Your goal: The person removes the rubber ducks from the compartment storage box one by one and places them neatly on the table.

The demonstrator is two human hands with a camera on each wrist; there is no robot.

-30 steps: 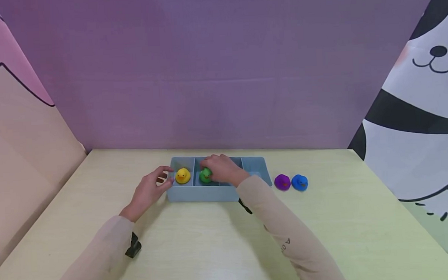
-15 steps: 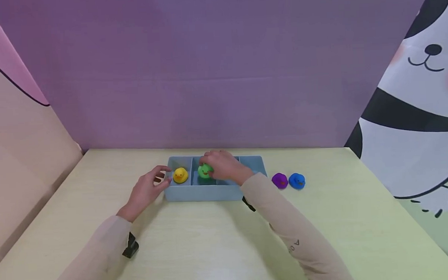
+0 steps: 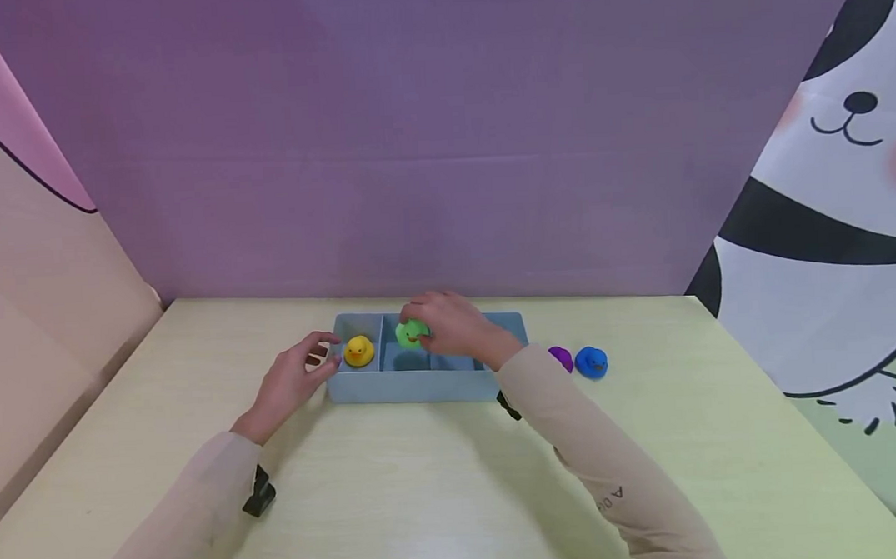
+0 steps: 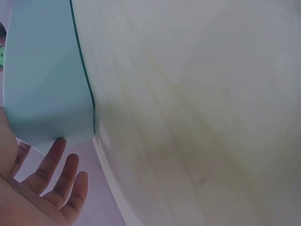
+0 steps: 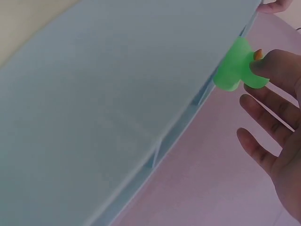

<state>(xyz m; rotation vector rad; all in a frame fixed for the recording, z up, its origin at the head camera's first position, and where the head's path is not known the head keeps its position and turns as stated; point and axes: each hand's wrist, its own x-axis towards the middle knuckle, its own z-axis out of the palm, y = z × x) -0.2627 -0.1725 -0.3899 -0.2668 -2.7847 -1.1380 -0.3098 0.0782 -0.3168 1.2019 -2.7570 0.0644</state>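
A pale blue divided box [image 3: 411,387] stands on the table. My right hand [image 3: 453,325] pinches a green rubber duck [image 3: 409,334] between thumb and fingers over the second compartment from the left. In the right wrist view the green duck [image 5: 235,66] shows at the box's rim, with the remaining fingers spread apart from it. A yellow rubber duck [image 3: 358,351] sits in the leftmost compartment. My left hand [image 3: 291,382] is at the box's left end, fingers relaxed and parted. The left wrist view shows one fingertip right at the end wall of the box [image 4: 49,75].
Right of the box, a purple duck [image 3: 561,358], partly hidden by the right sleeve, and a blue duck [image 3: 591,362] rest on the table [image 3: 397,498]. A purple backdrop [image 3: 427,147] rises behind the table, with a panda picture [image 3: 850,212] on the right.
My right hand has lifted the green duck from the compartment floor to rim height, and the right forearm has shifted rightward, covering part of the purple duck. The left hand stays at the box's end.
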